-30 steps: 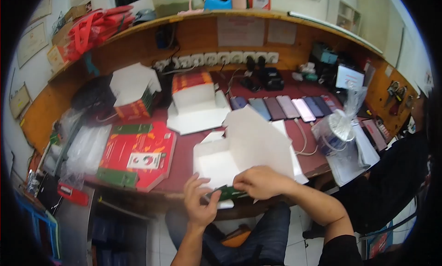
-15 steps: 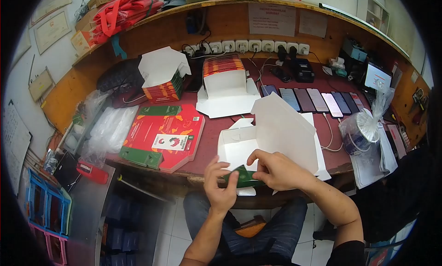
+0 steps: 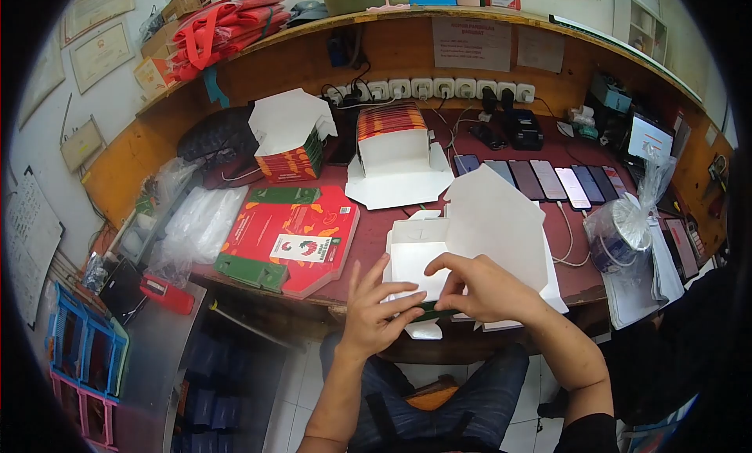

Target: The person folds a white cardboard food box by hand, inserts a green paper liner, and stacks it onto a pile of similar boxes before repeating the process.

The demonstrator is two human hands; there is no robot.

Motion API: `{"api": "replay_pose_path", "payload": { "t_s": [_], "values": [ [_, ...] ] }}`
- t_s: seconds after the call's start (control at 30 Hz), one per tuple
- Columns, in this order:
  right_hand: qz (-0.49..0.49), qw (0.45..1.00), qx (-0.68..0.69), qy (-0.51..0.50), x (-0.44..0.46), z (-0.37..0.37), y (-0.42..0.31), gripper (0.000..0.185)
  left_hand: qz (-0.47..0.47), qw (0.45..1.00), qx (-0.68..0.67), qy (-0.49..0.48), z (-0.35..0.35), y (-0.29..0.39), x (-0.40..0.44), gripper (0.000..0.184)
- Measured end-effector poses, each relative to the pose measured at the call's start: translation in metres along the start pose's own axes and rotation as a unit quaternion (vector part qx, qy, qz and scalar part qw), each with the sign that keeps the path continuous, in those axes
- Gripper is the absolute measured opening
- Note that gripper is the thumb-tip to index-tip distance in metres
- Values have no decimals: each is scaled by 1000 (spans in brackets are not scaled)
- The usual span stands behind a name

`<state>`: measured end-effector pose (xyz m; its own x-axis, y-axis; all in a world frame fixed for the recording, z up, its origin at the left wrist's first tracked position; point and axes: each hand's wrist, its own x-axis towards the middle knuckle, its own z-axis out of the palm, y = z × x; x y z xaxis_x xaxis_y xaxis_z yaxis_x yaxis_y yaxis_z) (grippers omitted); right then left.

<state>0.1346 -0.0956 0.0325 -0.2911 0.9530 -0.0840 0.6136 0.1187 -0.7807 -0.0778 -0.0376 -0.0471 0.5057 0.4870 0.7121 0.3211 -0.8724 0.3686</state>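
The left hand, fingers spread, and right hand, forefinger bent, both reach the open box's green front wall; whether either clamps it, I cannot tell. The open box looks light, stiff, creasable, best held by folded edges. Beyond the right hand, phones lie on the tabletop.

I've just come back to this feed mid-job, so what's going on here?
A person has both hands at the near edge of an open white-lined box, its lid raised. The left hand and right hand are at its green front strip; whether either grips it is unclear. Flat red cartons lie to the left.
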Motion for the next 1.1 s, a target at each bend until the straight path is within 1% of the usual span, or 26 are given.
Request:
{"api": "replay_pose_path", "payload": {
  "t_s": [0.03,0.07,0.1,0.13,0.2,0.23,0.27,0.33,0.37,0.43,0.47,0.53,0.57,0.6,0.67,0.7,0.73,0.8,0.83,0.87,0.93,0.97,1.0,1.07,1.1],
  "values": [
    [-99,989,-37,106,-4,3,3,38,2,1000,0,0,2,-2,0,21],
    [-195,956,-73,209,-8,5,6,40,8,1000,0,-3,6,-6,-2,24],
    [-245,906,-136,318,-16,3,2,33,13,1000,-2,-6,9,-9,-3,27],
    [-245,906,-137,318,-28,4,1,33,14,1000,-2,-5,11,-10,-4,27],
    [-234,877,-66,414,-55,12,7,28,-39,997,-49,43,15,-14,-4,26],
    [-246,884,-32,396,-63,25,18,32,-37,997,-49,48,17,-18,-3,26],
    [-212,903,25,373,-66,38,20,33,-39,996,-62,48,18,-20,-5,25],
    [-132,908,30,396,-52,58,33,32,-41,995,-76,49,21,-22,-6,24],
    [-131,908,30,396,-45,59,45,32,-46,994,-87,52,23,-21,-7,23],
    [-162,873,-117,445,-29,55,67,27,-47,993,-96,55,25,-22,-3,22],
    [-163,872,-115,447,-25,53,70,27,-49,991,-106,57,26,-20,-2,22],
    [-216,898,-120,364,-16,48,73,24,-48,991,-112,58,26,-19,0,22],
    [-252,880,-152,373,-8,46,74,23,-52,991,-113,52,26,-18,1,22],
    [-255,879,-151,375,-2,47,77,23,-58,991,-114,47,25,-16,2,22],
    [-200,856,-32,475,7,51,80,22,-63,991,-111,35,24,-13,0,22],
    [-189,841,18,506,10,51,75,21,-71,990,-114,34,25,-11,-2,21],
    [-188,840,19,508,13,51,74,21,-79,989,-118,33,25,-9,-2,20],
    [-220,862,-19,457,17,52,74,17,-76,990,-118,30,27,-9,-1,19],
    [-236,869,-63,430,20,52,76,14,-78,988,-128,21,29,-12,-1,20],
    [-234,870,-61,430,24,53,79,14,-81,987,-138,13,30,-15,-2,21],
    [-240,882,-99,393,30,53,83,13,-77,988,-136,-2,34,-19,-3,20],
    [-226,897,-111,363,29,52,86,14,-73,988,-133,-15,37,-21,-3,19],
    [-227,897,-112,362,30,50,86,14,-72,988,-133,-12,40,-24,-4,19],
    [-194,902,-219,319,29,48,85,31,-103,990,-100,13,46,-29,-9,18],
    [-193,902,-218,319,27,49,87,31,-103,990,-99,12,46,-30,-10,18]
  ]
}}
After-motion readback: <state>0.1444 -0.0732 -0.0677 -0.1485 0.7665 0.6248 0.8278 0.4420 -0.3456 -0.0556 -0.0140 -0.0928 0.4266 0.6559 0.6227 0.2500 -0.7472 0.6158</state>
